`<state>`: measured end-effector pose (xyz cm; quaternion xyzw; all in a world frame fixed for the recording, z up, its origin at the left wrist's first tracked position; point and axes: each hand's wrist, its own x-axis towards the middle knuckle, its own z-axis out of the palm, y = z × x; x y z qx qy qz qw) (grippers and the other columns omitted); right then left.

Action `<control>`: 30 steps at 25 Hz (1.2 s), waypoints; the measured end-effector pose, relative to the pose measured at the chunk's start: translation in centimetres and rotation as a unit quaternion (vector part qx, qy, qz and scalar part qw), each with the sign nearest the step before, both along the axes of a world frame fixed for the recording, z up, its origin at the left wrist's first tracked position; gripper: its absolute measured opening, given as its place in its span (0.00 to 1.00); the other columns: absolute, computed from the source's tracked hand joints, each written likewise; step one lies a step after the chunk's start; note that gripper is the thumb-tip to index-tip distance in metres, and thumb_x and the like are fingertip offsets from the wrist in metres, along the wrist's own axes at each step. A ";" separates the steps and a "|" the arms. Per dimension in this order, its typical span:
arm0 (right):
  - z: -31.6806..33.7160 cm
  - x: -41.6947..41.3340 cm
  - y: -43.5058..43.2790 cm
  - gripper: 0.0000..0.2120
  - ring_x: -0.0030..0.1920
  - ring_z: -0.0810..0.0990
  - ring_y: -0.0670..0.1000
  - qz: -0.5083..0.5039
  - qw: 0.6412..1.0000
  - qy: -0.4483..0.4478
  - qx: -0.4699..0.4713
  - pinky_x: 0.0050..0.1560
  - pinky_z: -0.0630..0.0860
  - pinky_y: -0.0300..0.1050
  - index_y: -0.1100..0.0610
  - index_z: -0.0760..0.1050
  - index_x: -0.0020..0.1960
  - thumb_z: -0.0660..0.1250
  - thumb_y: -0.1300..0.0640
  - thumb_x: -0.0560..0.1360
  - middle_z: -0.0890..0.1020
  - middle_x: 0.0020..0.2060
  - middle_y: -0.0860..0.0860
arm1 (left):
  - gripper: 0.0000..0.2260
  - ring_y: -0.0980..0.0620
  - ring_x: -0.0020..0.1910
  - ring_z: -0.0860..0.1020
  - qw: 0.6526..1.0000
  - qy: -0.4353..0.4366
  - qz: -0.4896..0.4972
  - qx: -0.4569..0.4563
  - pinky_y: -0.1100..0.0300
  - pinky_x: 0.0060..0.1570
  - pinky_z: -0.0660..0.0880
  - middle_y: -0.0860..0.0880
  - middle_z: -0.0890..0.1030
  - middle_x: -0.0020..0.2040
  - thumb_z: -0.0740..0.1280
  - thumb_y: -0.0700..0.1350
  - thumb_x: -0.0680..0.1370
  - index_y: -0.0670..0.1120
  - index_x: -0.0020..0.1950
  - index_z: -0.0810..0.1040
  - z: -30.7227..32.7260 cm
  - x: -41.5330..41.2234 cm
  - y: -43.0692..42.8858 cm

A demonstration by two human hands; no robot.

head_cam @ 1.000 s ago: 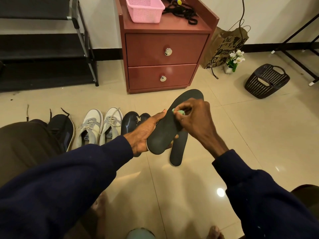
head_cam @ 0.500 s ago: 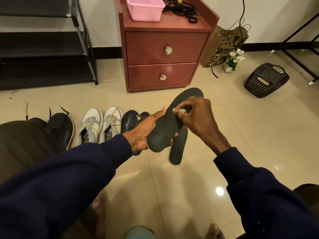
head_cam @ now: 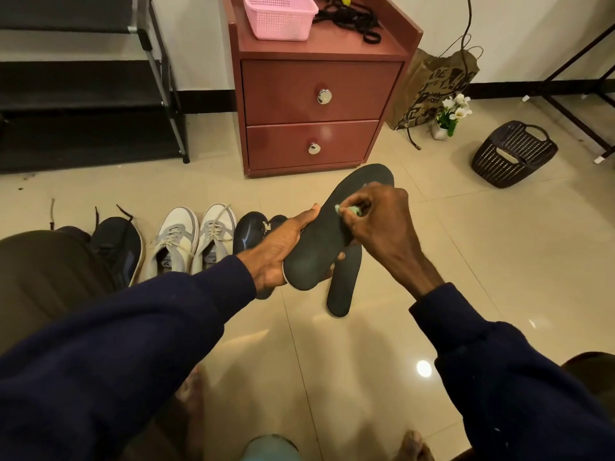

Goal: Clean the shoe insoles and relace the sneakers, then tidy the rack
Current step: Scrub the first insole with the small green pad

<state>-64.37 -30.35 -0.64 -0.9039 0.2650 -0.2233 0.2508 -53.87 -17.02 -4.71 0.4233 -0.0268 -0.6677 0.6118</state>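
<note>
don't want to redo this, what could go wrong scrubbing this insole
The left hand grips only the narrower end of the held insole, so pressure from the green tool in the right hand might flex it or knock it loose. Dirt could fall on the second insole on the floor below.

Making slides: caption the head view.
Left hand holds a dark insole; right hand presses a green tool on it.

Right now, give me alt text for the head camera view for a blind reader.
The left hand holds a dark insole while the right hand presses a small green item against it. A second insole and white sneakers lie on the floor.
</note>
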 end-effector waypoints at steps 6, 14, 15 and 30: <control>0.0 -1.0 4.2 0.03 0.36 0.80 0.43 0.136 0.986 0.070 0.072 0.36 0.78 0.35 0.55 0.87 0.43 0.75 0.62 0.71 0.83 0.39 0.47 | 0.18 0.44 0.41 0.80 1.000 -0.015 0.006 0.015 0.47 0.46 0.78 0.43 0.83 0.47 0.67 0.60 0.80 0.46 0.54 0.85 -0.6 0.5 0.2; -0.3 -0.8 3.8 0.05 0.39 0.80 0.44 0.081 0.997 0.008 0.000 0.41 0.79 0.40 0.56 0.86 0.45 0.75 0.63 0.70 0.83 0.40 0.49 | 0.19 0.46 0.43 0.82 1.000 0.011 0.021 -0.008 0.51 0.45 0.81 0.45 0.84 0.48 0.64 0.60 0.82 0.46 0.55 0.84 -0.1 0.7 0.0; 0.2 -1.0 5.0 0.05 0.37 0.80 0.43 0.135 0.989 0.039 0.049 0.39 0.77 0.36 0.55 0.86 0.44 0.75 0.63 0.70 0.83 0.39 0.47 | 0.19 0.47 0.43 0.83 1.000 0.012 0.024 -0.009 0.52 0.45 0.82 0.45 0.84 0.48 0.64 0.60 0.82 0.45 0.54 0.85 -0.1 0.8 0.1; 1.0 -0.6 2.8 0.03 0.37 0.79 0.44 0.094 0.987 0.103 -0.076 0.38 0.72 0.31 0.56 0.86 0.45 0.76 0.60 0.72 0.81 0.40 0.48 | 0.22 0.47 0.44 0.79 0.998 0.004 0.049 -0.025 0.50 0.50 0.77 0.46 0.83 0.48 0.62 0.62 0.83 0.46 0.49 0.87 0.1 1.1 -0.5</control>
